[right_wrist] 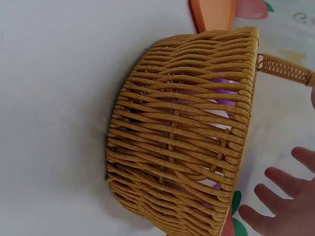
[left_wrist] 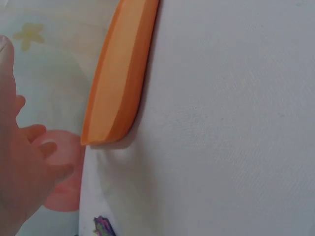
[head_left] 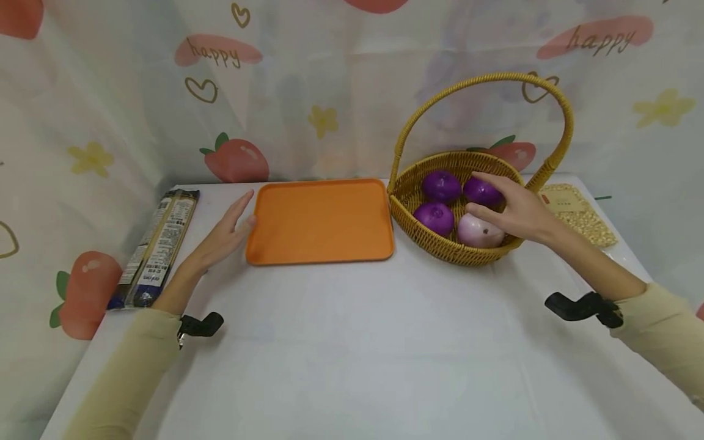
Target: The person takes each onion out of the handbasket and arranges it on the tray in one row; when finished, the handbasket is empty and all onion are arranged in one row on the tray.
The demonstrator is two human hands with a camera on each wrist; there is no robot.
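My right hand (head_left: 519, 211) reaches over the right side of a wicker basket (head_left: 434, 245), fingers spread and holding nothing. Below it are a pale onion (head_left: 480, 233) and a purple onion (head_left: 481, 192). Two more purple onions, one at the back (head_left: 442, 185) and one nearer the front (head_left: 434, 219), lie to their left. In the right wrist view, the woven wall (right_wrist: 177, 123) mostly hides the onions. Beside the left edge of an orange tray (head_left: 321, 223) is my left hand (head_left: 222, 237), its fingers extended with nothing in them.
Long plastic-wrapped packs (head_left: 159, 244) lie on the left of the white-covered table (head_left: 352, 336). A clear bag of pale yellow grains or beans (head_left: 580, 217) sits right of the basket, whose tall handle (head_left: 497, 77) arches above it. A printed curtain (head_left: 352, 91) hangs behind.
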